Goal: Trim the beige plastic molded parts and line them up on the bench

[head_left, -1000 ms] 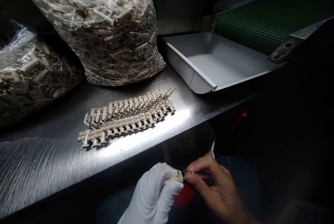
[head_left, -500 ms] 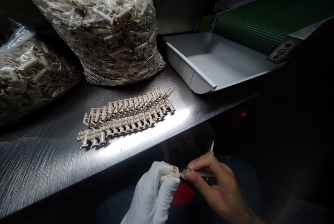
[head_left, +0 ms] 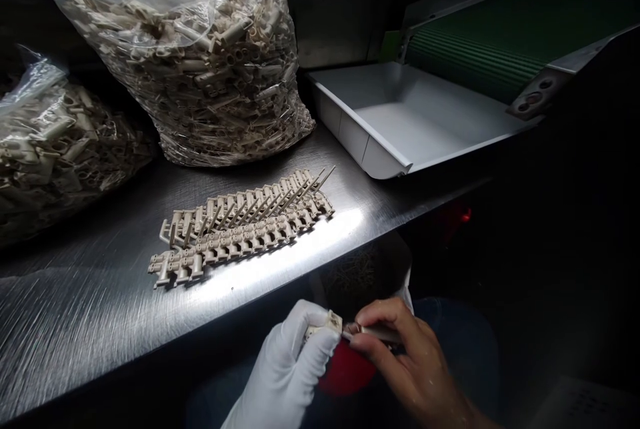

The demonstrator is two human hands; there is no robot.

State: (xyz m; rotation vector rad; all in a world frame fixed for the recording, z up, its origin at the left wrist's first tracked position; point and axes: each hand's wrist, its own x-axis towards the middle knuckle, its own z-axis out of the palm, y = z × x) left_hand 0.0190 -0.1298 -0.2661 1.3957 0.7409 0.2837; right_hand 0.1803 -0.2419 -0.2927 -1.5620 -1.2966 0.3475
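Note:
My left hand (head_left: 295, 355), in a white glove, is closed on a small beige plastic part (head_left: 331, 324), pinched between thumb and fingers in front of the table edge. Bare, my right hand (head_left: 410, 355) grips a small knife (head_left: 377, 332) with a pale handle. Its metal tip meets or nearly meets the right side of the part; the exact contact is too small to tell. On the steel table beyond lie rows of beige molded plastic parts (head_left: 250, 232), lined up side by side with thin sprues slanting across them.
Two clear plastic bags, a large bag (head_left: 215, 82) and a smaller bag (head_left: 55, 142), bulge with beige parts. A white tray (head_left: 360, 125) sits below a green conveyor belt (head_left: 480, 49). Under the edge of the metal table (head_left: 90, 322) is a bin (head_left: 407, 285) of thin scraps.
Both hands have shifted slightly left, and the beige part is tilted a little differently between my left fingers. The knife stays at its right side. The view has moved slightly.

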